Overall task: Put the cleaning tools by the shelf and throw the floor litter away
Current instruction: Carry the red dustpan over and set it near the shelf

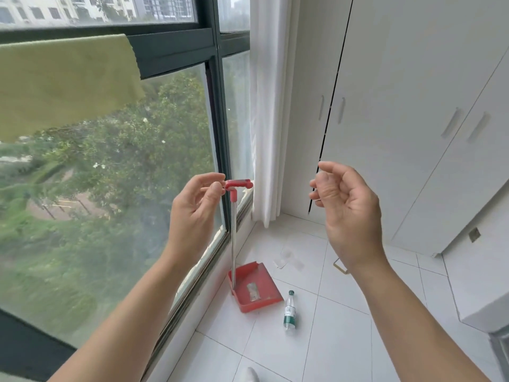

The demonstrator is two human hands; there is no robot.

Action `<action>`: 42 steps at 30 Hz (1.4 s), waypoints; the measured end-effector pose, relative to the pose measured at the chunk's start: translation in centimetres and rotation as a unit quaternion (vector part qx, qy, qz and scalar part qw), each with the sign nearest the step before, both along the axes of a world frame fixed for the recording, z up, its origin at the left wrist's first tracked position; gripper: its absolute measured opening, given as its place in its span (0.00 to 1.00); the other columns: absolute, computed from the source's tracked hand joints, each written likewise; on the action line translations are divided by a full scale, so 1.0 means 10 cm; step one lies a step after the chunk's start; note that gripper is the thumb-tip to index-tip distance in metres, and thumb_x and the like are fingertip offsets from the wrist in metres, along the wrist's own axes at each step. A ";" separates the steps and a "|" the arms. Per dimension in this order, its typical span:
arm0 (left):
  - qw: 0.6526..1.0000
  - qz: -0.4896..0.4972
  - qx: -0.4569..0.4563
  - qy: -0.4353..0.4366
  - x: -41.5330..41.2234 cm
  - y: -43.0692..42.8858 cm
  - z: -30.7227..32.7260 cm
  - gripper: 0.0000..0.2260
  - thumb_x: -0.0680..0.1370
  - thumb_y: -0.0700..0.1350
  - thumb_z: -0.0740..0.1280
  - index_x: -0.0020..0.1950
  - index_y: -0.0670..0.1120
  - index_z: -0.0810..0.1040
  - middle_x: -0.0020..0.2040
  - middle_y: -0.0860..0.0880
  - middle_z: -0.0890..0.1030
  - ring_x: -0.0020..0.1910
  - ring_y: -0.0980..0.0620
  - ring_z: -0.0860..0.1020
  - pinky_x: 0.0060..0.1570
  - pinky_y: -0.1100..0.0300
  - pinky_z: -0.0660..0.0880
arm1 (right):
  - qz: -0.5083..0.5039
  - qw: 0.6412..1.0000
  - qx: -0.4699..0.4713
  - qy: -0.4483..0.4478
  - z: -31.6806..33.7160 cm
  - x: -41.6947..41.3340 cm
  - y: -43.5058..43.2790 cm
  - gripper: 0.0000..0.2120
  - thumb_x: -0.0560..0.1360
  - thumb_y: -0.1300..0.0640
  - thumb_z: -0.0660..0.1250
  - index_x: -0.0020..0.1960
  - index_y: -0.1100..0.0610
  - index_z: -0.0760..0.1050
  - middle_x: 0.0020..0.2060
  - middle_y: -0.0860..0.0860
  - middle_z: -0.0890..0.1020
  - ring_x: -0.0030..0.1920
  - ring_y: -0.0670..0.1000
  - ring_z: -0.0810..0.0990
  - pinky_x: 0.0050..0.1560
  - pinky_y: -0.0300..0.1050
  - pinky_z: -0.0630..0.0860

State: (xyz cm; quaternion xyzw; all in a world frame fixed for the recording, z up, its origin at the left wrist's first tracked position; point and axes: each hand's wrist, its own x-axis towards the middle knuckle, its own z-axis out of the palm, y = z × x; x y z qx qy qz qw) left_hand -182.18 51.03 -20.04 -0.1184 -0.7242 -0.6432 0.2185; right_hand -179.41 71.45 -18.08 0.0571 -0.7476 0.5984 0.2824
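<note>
Left hand (192,206) raised and curled, right hand (351,208) raised, loosely curled

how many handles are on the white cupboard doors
4 handles: one and another on the far doors near the curtain, two more on the nearer doors. Others may be out of frame.

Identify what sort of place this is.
Likely a room in an upper-floor flat: white wardrobe doors, a big window looking down on trees, and a tiled floor with a red dustpan and a plastic bottle.
</note>
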 end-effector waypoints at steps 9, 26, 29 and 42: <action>0.998 0.017 -0.012 -0.054 -1.46 -0.13 -0.24 0.07 0.80 0.42 0.61 0.50 0.52 0.77 0.39 0.59 0.82 0.44 0.58 0.80 0.48 0.67 0.72 | 0.044 0.999 0.016 0.000 0.01 -1.58 -0.22 0.09 0.75 0.47 0.63 0.53 0.47 0.75 0.41 0.49 0.81 0.45 0.54 0.81 0.52 0.51 0.79; 0.963 0.124 -0.097 -0.219 -2.87 -0.08 -0.80 0.09 0.79 0.42 0.64 0.59 0.48 0.76 0.51 0.54 0.78 0.50 0.55 0.77 0.50 0.68 0.72 | 0.224 0.966 0.039 -0.125 -0.62 -3.65 -0.31 0.09 0.76 0.50 0.65 0.56 0.48 0.75 0.41 0.47 0.79 0.46 0.52 0.80 0.53 0.49 0.77; 0.946 0.143 -0.137 -0.257 -3.04 0.08 -0.95 0.11 0.78 0.43 0.65 0.60 0.49 0.75 0.54 0.53 0.78 0.53 0.56 0.76 0.58 0.59 0.73 | 0.263 0.952 0.054 -0.147 -0.71 -3.92 -0.12 0.09 0.76 0.52 0.66 0.57 0.49 0.75 0.39 0.46 0.78 0.45 0.50 0.79 0.51 0.44 0.75; 0.868 0.322 -0.138 -0.351 -3.11 0.53 -1.52 0.14 0.77 0.42 0.65 0.62 0.45 0.74 0.59 0.48 0.75 0.55 0.51 0.74 0.57 0.59 0.70 | 0.427 0.840 0.245 -0.229 -1.28 -4.57 -0.03 0.14 0.75 0.56 0.68 0.60 0.54 0.75 0.42 0.46 0.77 0.45 0.49 0.76 0.52 0.42 0.73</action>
